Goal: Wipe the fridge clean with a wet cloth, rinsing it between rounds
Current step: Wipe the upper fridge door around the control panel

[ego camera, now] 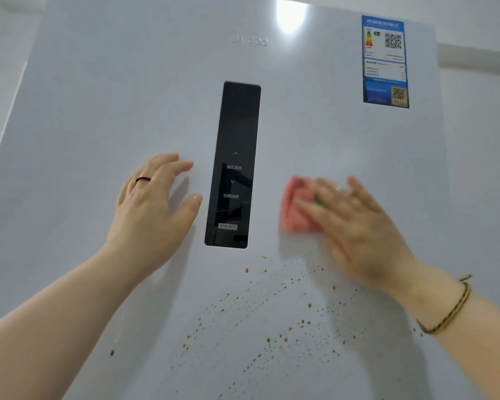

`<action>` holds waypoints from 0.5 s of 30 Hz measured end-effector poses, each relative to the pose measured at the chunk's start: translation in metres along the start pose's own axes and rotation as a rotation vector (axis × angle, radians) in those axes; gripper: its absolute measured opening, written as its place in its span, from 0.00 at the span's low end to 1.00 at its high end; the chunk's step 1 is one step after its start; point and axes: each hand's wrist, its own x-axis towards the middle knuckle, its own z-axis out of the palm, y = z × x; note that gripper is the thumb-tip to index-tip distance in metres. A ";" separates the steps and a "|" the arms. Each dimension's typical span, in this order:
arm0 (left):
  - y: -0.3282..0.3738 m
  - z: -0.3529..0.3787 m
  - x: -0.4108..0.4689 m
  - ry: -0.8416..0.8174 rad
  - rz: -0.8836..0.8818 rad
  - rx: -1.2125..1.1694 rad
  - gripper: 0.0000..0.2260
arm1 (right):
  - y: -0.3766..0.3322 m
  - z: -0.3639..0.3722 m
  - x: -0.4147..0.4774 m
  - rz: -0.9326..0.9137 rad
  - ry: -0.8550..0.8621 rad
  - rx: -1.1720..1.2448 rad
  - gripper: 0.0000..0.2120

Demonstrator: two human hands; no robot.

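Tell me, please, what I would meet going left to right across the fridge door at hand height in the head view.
The left hand → black control panel → pink cloth → right hand pressing on that cloth.

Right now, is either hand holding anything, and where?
Right hand presses the pink cloth to the fridge door, covering its right side. Left hand holds nothing.

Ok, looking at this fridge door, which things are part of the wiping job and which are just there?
Part of the job: white fridge door; pink cloth under the right hand; brown splatter spots below it; left hand resting flat on the door.
Just there: black glass control panel; blue energy label sticker; dark ring; braided wrist bracelet.
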 end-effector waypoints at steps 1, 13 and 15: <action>0.000 0.000 -0.004 0.004 0.017 0.005 0.19 | 0.009 -0.001 0.006 0.144 0.013 0.006 0.23; -0.009 0.019 -0.066 -0.074 0.075 -0.002 0.26 | -0.055 0.003 0.007 0.091 -0.034 -0.003 0.25; -0.009 0.020 -0.066 -0.059 0.084 0.022 0.26 | -0.036 -0.001 0.024 0.421 -0.020 0.037 0.25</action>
